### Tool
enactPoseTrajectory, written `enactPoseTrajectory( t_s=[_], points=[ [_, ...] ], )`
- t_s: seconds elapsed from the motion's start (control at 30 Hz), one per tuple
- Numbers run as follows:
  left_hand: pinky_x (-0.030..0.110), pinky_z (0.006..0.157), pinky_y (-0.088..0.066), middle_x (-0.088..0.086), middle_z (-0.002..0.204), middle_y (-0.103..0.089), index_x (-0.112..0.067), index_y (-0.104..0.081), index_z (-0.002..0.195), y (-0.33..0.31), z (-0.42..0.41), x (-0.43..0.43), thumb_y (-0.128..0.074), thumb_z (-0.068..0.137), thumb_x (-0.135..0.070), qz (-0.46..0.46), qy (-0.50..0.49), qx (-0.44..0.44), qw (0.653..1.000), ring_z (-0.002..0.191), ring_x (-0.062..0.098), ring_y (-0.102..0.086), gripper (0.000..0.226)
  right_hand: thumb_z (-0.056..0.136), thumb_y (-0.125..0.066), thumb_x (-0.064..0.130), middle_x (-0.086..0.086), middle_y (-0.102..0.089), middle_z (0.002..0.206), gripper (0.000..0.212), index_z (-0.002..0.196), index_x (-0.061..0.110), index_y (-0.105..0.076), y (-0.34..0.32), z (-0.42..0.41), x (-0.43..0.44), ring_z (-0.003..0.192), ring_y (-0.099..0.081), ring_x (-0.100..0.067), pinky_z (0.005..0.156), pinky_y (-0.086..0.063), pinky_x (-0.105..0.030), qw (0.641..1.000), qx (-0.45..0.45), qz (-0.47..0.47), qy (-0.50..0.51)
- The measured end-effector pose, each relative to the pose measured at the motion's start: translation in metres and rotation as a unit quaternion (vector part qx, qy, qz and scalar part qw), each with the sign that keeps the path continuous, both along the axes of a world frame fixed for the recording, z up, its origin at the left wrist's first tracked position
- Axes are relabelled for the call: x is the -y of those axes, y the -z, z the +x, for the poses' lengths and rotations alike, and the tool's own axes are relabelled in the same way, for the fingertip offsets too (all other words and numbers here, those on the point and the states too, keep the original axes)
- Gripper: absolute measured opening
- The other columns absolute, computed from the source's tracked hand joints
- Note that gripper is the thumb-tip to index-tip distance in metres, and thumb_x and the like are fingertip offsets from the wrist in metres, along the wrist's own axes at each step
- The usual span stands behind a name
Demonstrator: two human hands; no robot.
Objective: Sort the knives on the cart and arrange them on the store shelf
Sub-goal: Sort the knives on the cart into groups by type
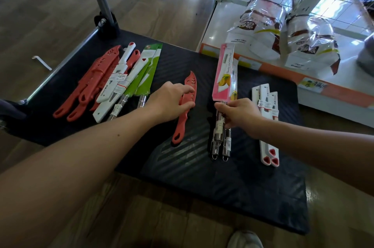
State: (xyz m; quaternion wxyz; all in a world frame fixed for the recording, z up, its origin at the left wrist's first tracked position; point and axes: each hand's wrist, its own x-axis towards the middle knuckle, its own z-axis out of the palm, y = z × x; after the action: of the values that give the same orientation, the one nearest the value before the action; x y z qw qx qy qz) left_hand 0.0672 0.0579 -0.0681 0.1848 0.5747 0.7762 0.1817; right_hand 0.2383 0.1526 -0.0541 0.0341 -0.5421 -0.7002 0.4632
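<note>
Knives lie on the black cart deck (202,177). At the left is a mixed pile: several red sheathed knives (89,86), white sheathed knives (117,77) and green-carded steel-handled knives (145,71). My left hand (170,102) rests on a single red sheathed knife (187,106) in the middle, fingers curled over its blade end. My right hand (240,114) grips the steel handles of pink-carded knives (224,77), which point toward the shelf. A small stack of white knives with red tips (267,122) lies to the right.
The low store shelf (303,84) with an orange front edge stands at the right, holding plastic-wrapped packages (261,25) before a wire grid back. The cart's metal handle post (101,1) rises at the far left. Wooden floor surrounds the cart; my shoe (244,239) shows below.
</note>
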Motion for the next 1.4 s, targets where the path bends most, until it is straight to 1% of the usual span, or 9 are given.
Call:
enactPoseTrajectory(
  t_s=[0.13,0.23,0.37,0.47,0.57,0.73,0.83,1.03,1.4],
  points=[
    [0.039,0.096,-0.042,-0.002,0.132,-0.052,-0.025,-0.038,0.137,0.000,0.004,-0.001,-0.053,0.088,-0.040,-0.007,0.031,-0.056,0.998,0.126,0.019,-0.037,0.053,0.087,-0.060,0.036,-0.002,-0.068,0.067,0.033,0.076,0.006,-0.067,0.000,0.012,-0.004,0.039,-0.060,-0.001,0.039,-0.043,-0.009,1.000,0.013,0.005,-0.011],
    [0.035,0.096,-0.040,-0.002,0.134,-0.051,-0.025,-0.037,0.138,0.001,0.004,0.000,-0.052,0.089,-0.041,-0.017,0.037,-0.080,0.996,0.127,0.019,-0.036,0.054,0.086,-0.059,0.042,-0.002,-0.067,0.060,0.039,0.075,0.006,-0.069,0.002,0.018,-0.006,0.040,-0.058,-0.004,0.044,-0.048,-0.016,0.990,0.091,0.064,-0.087],
    [0.034,0.094,-0.041,-0.002,0.136,-0.049,-0.024,-0.036,0.138,0.003,0.001,0.003,-0.049,0.089,-0.045,-0.040,0.033,-0.128,0.991,0.127,0.020,-0.036,0.055,0.085,-0.057,0.047,0.003,-0.058,0.054,0.047,0.062,0.007,-0.064,0.002,0.017,-0.007,0.045,-0.053,-0.004,0.043,-0.038,-0.018,0.968,0.158,0.131,-0.143],
    [0.036,0.093,-0.042,-0.001,0.134,-0.050,-0.024,-0.037,0.137,0.003,-0.006,0.007,-0.047,0.089,-0.048,-0.037,0.007,-0.190,0.981,0.124,0.023,-0.039,0.055,0.087,-0.056,0.043,0.003,-0.054,0.051,0.047,0.055,0.009,-0.056,0.001,0.012,-0.006,0.044,-0.047,-0.006,0.044,-0.036,-0.018,0.966,0.129,0.156,-0.161],
    [0.036,0.092,-0.040,0.000,0.132,-0.052,-0.023,-0.039,0.135,0.004,-0.017,0.011,-0.048,0.089,-0.046,-0.043,-0.023,-0.228,0.972,0.122,0.025,-0.040,0.052,0.086,-0.056,0.038,-0.003,-0.052,0.052,0.047,0.059,0.000,-0.061,0.005,0.006,-0.005,0.044,-0.044,-0.012,0.050,-0.041,-0.024,0.972,0.089,0.149,-0.161],
    [0.042,0.092,-0.042,0.006,0.135,-0.050,-0.020,-0.038,0.136,0.001,-0.038,0.022,-0.049,0.089,-0.044,-0.082,-0.086,-0.243,0.963,0.125,0.029,-0.038,0.053,0.085,-0.057,0.038,0.001,-0.044,0.046,0.045,0.049,0.011,-0.049,0.006,-0.001,0.003,0.043,-0.042,-0.010,0.043,-0.033,-0.020,0.962,0.098,0.171,-0.190],
    [0.043,0.091,-0.042,0.007,0.134,-0.049,-0.018,-0.037,0.137,0.000,-0.046,0.028,-0.050,0.089,-0.043,-0.095,-0.112,-0.242,0.959,0.124,0.030,-0.038,0.055,0.084,-0.058,0.037,0.002,-0.044,0.047,0.045,0.048,0.013,-0.047,0.008,-0.008,0.008,0.046,-0.043,-0.009,0.046,-0.037,-0.021,0.964,0.080,0.162,-0.197],
    [0.042,0.090,-0.042,0.005,0.134,-0.049,-0.019,-0.036,0.138,-0.001,-0.053,0.038,-0.050,0.089,-0.045,-0.098,-0.117,-0.239,0.959,0.127,0.029,-0.037,0.057,0.084,-0.060,0.036,-0.002,-0.059,0.058,0.037,0.059,0.009,-0.060,0.005,-0.032,0.023,0.054,-0.056,-0.011,0.059,-0.053,-0.031,0.965,0.035,0.141,-0.218],
    [0.039,0.084,-0.044,0.004,0.128,-0.053,-0.020,-0.043,0.130,-0.005,-0.063,0.058,-0.050,0.087,-0.047,-0.094,-0.125,-0.220,0.963,0.119,0.028,-0.043,0.051,0.079,-0.063,0.034,0.005,-0.066,0.078,0.014,0.075,0.021,-0.064,0.004,-0.086,0.053,0.080,-0.063,-0.015,0.074,-0.053,-0.034,0.948,-0.007,0.173,-0.268]
  ],
)
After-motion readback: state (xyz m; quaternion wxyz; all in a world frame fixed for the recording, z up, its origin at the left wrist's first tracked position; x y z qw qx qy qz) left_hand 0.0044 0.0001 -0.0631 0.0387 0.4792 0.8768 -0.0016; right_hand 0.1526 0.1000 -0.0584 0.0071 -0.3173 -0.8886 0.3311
